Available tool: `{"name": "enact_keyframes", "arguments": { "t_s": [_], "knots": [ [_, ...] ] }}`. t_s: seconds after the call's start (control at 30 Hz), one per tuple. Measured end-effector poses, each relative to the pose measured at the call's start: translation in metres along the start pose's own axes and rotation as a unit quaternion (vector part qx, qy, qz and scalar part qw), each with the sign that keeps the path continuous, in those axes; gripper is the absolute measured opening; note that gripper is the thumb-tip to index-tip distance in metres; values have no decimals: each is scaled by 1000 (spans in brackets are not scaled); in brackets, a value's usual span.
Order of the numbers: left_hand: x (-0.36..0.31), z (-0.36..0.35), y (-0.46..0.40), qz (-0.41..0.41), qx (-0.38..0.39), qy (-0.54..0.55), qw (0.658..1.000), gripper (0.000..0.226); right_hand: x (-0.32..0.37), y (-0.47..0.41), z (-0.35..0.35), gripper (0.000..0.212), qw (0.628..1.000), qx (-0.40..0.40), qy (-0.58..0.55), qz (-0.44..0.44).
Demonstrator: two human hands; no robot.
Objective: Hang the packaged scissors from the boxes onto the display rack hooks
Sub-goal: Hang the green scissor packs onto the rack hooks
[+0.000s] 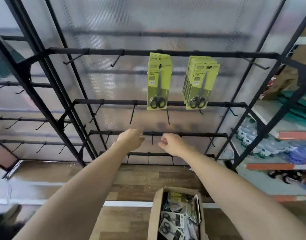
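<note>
Hands reach out side by side toward the black display rack (pixel 166 53): the left hand (pixel 130 138) has its fingers curled at a crossbar with nothing visibly in them, though whether they touch the bar cannot be told, while the right hand (pixel 171 143), just beside it, is loosely clenched and holds nothing, a bare hook (pixel 152 139) hanging between the two. Above both hands, two bunches of green packaged scissors (pixel 158 82) hang from hooks on the top bar, and below the right forearm an open cardboard box (pixel 156 213) on the wooden floor holds more packs.
</note>
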State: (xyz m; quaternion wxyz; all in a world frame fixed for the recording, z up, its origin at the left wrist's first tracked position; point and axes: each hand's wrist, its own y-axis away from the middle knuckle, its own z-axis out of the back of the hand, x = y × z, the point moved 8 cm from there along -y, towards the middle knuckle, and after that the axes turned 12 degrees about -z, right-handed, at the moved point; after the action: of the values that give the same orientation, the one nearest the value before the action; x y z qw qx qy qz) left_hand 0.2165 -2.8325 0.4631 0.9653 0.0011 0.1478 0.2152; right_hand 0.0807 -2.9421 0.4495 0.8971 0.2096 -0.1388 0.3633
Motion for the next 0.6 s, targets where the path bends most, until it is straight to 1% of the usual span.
{"name": "enact_keyframes", "arguments": {
  "t_s": [0.1,0.2,0.3,0.37,0.47,0.53,0.6],
  "knots": [
    [-2,-51,5,-1,56,21,998,37,-22,2,-35,45,999,38,-1,-23],
    [-14,-98,7,-13,92,22,995,34,-46,6,-70,47,997,63,-5,-41],
    [-26,-148,11,-6,146,4,989,34,-81,9,-110,50,993,90,15,-71],
    [-35,-181,15,1,184,3,983,40,-109,14,-140,51,988,117,17,-95],
    [-48,-233,18,-18,232,-2,973,42,-159,20,-183,46,978,147,-7,-148],
    [-58,-270,19,-30,272,-8,962,46,-195,25,-210,51,968,163,-28,-191],
    [-65,-308,18,-20,313,-8,950,46,-231,33,-238,54,958,175,-50,-219]
  ]
}}
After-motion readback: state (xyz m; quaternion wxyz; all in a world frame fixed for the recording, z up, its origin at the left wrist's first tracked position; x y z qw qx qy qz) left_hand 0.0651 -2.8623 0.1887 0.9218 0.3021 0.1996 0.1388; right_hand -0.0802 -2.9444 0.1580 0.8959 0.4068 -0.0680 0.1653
